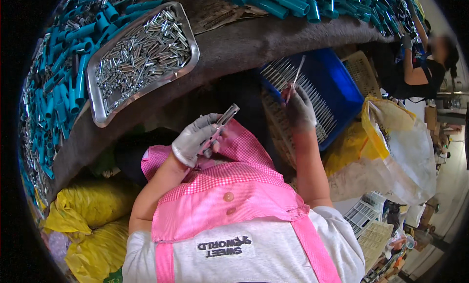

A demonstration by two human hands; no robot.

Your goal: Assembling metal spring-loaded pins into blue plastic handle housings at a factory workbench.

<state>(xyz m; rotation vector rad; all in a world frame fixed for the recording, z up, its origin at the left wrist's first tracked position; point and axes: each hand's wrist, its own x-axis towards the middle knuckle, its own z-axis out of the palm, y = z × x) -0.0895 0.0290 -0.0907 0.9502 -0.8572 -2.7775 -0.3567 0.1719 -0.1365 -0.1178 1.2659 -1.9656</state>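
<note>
My left hand (196,139), in a pale glove, is closed around a slotted metal tube (228,115) above my lap. The tube tilts up to the right, its silver end clear of my fingers. My right hand (300,109), in a greyer glove, pinches a slim metal rod (298,72) over the blue crate (339,82). Inside that crate, several thin pointed rods (320,109) lie side by side in rows. A metal tray (195,51) heaped with small silver pins (146,53) rests on the dark work surface ahead of my left hand.
Teal tubes (63,99) pile up at the left and along the far edge. Yellow sacks (97,202) lie at lower left; a yellow-and-white sack (395,153) stands right of the crate. Another person (420,70) works at the far right. A beige basket (362,73) sits behind the crate.
</note>
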